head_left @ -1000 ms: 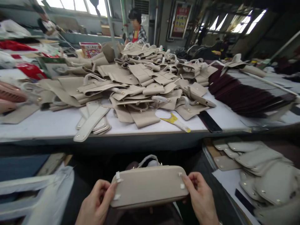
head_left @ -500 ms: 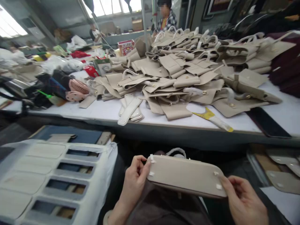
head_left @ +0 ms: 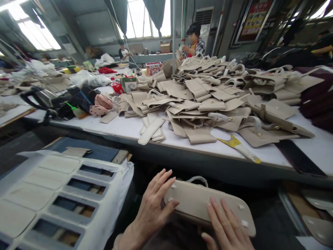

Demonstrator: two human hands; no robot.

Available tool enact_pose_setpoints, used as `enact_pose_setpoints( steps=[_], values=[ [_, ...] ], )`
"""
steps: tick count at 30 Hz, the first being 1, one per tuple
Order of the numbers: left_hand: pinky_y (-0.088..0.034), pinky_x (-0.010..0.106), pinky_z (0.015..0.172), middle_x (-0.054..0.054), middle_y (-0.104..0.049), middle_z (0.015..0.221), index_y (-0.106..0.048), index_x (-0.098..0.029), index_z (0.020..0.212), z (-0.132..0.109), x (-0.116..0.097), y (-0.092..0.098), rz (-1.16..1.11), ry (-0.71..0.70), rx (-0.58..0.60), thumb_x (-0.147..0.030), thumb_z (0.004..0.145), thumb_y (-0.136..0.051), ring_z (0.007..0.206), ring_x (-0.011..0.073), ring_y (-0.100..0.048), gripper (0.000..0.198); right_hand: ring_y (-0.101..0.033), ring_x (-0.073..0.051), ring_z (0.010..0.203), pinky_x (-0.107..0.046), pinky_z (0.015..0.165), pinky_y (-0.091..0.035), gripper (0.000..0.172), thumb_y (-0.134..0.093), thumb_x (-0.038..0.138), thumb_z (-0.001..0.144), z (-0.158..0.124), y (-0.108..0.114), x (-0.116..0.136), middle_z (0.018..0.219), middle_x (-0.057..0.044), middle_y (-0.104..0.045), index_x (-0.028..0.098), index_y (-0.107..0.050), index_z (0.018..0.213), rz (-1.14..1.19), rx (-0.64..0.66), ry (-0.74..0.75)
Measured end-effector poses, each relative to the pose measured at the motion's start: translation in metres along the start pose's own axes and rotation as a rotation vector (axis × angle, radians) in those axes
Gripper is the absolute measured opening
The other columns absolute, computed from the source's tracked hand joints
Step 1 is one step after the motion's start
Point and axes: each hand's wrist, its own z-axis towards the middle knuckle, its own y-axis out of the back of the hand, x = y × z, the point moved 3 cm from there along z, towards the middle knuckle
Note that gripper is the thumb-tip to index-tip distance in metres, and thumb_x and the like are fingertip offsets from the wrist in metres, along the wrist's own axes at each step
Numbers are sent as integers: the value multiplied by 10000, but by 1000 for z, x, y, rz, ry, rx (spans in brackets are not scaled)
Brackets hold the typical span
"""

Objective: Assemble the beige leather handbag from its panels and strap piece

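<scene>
A beige bag [head_left: 194, 198] rests in front of me with its long rounded base facing up and small white pieces near the base's corners. Its pale wrapped handle [head_left: 198, 180] shows behind the far edge. At the base's left end, my left hand [head_left: 156, 201] has its fingers spread, with the thumb over the near edge. My right hand [head_left: 227, 225] lies across the right half of the base, fingers stretched out. Neither hand is closed round the bag.
Beige bag pieces [head_left: 195, 86] are heaped on the white table [head_left: 122, 133], beside pale straps [head_left: 152, 129] and a yellow-handled tool [head_left: 238, 146]. A frame with cut-outs [head_left: 65, 187] lies left. Two people [head_left: 196, 47] are behind the table.
My left hand has opened from its pinch on the left end. My right hand has left the right end and moved left onto the base. The view has tilted up.
</scene>
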Motion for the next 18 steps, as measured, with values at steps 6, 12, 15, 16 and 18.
enact_pose_setpoints(
  steps=[6, 12, 15, 16, 18],
  values=[
    [-78, 496, 1242, 38, -451, 1537, -439, -262, 1484, -5, -15, -8, 356, -420, 82, -384, 938, -564, 1474, 305, -295, 573, -625, -364, 1155, -477, 979, -369, 654, -471, 631, 923, 18, -3, 11, 1298, -183, -649, 103, -604, 1286, -78, 14, -3],
    [-71, 487, 1250, 44, -566, 1440, -561, -251, 1399, -9, 1, -28, 438, -529, -4, -364, 951, -493, 1392, 286, -444, 467, -461, -345, 1362, -478, 1101, -320, 894, -392, 818, 841, 16, -7, 1, 1442, -172, -533, 120, -539, 1380, -105, 85, -204],
    [-77, 491, 1251, 46, -593, 1411, -587, -248, 1371, -10, 7, -33, 442, -565, -2, -372, 945, -502, 1350, 285, -495, 452, -430, -335, 1387, -463, 1119, -310, 922, -416, 826, 824, 9, -12, -1, 1462, -166, -513, 117, -519, 1404, -119, 122, -200],
    [-74, 496, 1251, 49, -590, 1414, -585, -247, 1373, -9, 8, -34, 440, -565, 1, -376, 944, -505, 1347, 287, -498, 455, -422, -334, 1392, -456, 1120, -311, 936, -429, 828, 817, 8, -13, -1, 1471, -167, -503, 113, -508, 1415, -120, 129, -198],
    [-67, 503, 1250, 53, -576, 1428, -570, -241, 1387, -8, 7, -34, 431, -547, 12, -372, 946, -509, 1355, 290, -487, 464, -412, -338, 1397, -447, 1119, -312, 955, -453, 826, 807, 8, -14, -2, 1485, -172, -485, 103, -489, 1430, -118, 137, -198]
  ],
)
